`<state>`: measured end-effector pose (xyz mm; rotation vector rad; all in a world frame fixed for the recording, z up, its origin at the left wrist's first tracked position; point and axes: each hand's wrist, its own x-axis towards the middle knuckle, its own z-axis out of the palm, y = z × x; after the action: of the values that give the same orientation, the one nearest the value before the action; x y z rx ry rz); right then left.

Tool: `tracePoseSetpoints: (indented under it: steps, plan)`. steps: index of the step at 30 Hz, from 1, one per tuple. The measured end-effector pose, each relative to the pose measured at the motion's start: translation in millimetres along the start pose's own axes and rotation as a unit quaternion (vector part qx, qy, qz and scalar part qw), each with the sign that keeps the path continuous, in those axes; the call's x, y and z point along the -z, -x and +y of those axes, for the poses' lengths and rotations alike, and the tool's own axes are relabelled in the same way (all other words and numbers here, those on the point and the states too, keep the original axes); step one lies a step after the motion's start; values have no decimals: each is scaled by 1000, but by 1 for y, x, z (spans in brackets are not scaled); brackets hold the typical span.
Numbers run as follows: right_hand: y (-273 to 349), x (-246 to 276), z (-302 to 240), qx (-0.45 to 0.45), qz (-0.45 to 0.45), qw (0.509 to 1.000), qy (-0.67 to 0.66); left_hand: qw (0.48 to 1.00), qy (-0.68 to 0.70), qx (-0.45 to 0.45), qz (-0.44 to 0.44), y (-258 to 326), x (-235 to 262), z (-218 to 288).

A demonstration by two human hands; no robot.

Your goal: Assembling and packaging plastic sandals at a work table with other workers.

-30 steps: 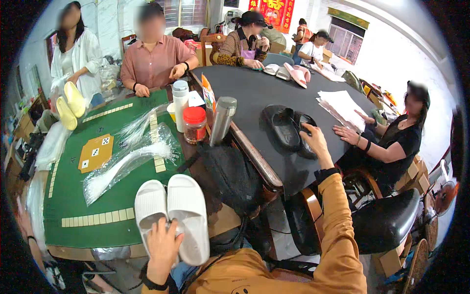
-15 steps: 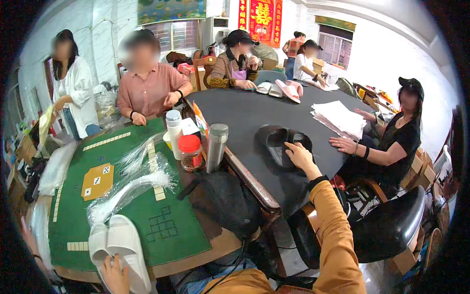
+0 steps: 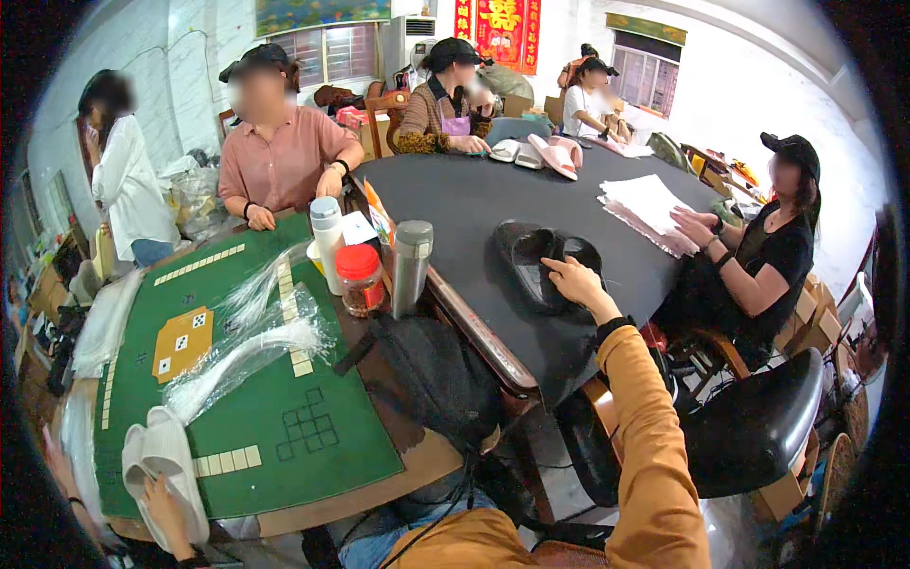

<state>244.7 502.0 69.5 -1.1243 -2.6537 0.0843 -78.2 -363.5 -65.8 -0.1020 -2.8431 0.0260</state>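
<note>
My left hand (image 3: 169, 517) holds a pair of white slippers (image 3: 161, 467) stacked flat at the near left edge of the green game mat (image 3: 284, 417). My right hand (image 3: 580, 283), in an orange sleeve, rests on a pair of black slippers (image 3: 540, 264) lying on the dark round table (image 3: 474, 204). Clear plastic bags (image 3: 251, 346) lie crumpled on the mat between the two pairs.
A red-lidded jar (image 3: 359, 280), a steel flask (image 3: 411, 267) and a white bottle (image 3: 328, 244) stand at the mat's right edge. A black bag (image 3: 431, 375) hangs off the corner. Several seated people surround both tables; white papers (image 3: 649, 207) and pink slippers (image 3: 555, 154) lie further off.
The white slippers in my left hand have slid from the middle front of the mat to its near left edge. My right hand stays on the black slippers.
</note>
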Motion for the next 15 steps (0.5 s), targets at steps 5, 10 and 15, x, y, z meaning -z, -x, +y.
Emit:
tracePoseSetpoints:
  steps: [5, 10, 15]
  plan:
    - [1, 16, 6, -7, -29, 1000, 3, 995, -35, 88, -26, -36, 16, 17]
    - [-27, 11, -19, -46, -20, 998, 33, 998, 59, 21, 15, -51, -13, -60]
    - [-35, -3, 6, -38, 57, 996, 63, 995, 54, 23, 76, -34, 13, 23]
